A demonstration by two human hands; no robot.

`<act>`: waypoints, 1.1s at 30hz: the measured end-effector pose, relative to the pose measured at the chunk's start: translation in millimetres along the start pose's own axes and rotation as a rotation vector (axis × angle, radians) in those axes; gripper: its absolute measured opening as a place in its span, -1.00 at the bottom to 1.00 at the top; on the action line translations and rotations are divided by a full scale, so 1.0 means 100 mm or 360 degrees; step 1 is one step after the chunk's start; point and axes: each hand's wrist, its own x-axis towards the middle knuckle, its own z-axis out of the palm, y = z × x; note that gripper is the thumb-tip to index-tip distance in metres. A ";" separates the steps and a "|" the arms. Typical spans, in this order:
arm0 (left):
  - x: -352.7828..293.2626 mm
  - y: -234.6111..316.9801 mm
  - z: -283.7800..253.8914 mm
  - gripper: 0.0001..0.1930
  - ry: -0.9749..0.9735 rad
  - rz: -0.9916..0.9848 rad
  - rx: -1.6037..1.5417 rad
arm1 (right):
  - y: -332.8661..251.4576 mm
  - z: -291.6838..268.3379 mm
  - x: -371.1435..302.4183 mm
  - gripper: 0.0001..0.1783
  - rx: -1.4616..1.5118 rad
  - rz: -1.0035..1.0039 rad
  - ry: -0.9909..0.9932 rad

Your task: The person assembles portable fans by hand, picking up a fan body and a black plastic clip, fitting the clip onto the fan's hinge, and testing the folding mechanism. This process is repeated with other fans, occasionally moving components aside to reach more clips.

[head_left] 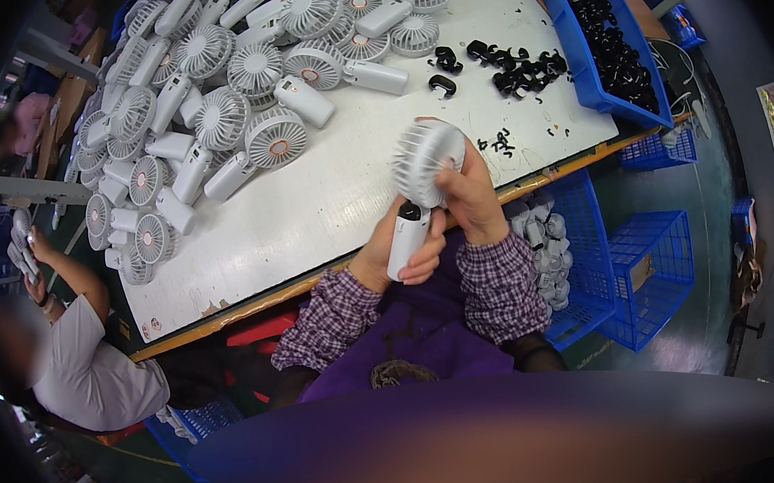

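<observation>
Between my hands, above the table's near edge, is a white handheld fan (417, 163) with a round ribbed head and a black joint at the top of its handle. My left hand (405, 249) wraps its fingers round the white handle. Gripping the fan head from the right side is my right hand (472, 195), its thumb on the ribs. A big heap of similar white fans (256, 69) covers the far left of the white table (346, 172). Small black plastic parts (519, 71) lie scattered beyond my right hand.
A blue bin (614, 91) full of black parts stands at the table's far right. Blue crates (648, 259), one holding white pieces (545, 253), are below the table edge on the right. At the left sits another person (100, 369) holding a fan.
</observation>
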 end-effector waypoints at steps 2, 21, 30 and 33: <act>0.01 0.02 0.04 -0.25 0.0158 0.0150 0.0160 | -0.11 0.21 0.09 -0.45 -0.0204 -0.0032 0.0179; -0.13 -0.06 0.69 -0.60 0.0447 0.0302 0.0390 | 0.04 0.37 -0.51 -0.42 0.0854 0.0206 0.0006; -1.52 1.08 0.60 -0.75 0.2526 0.1753 0.3169 | -0.26 -1.52 -1.61 -0.58 0.0227 -0.0120 0.1192; -1.81 1.56 0.71 -0.64 0.2728 0.1609 0.4035 | 0.46 -2.95 -2.41 -0.63 0.0331 0.0364 0.1012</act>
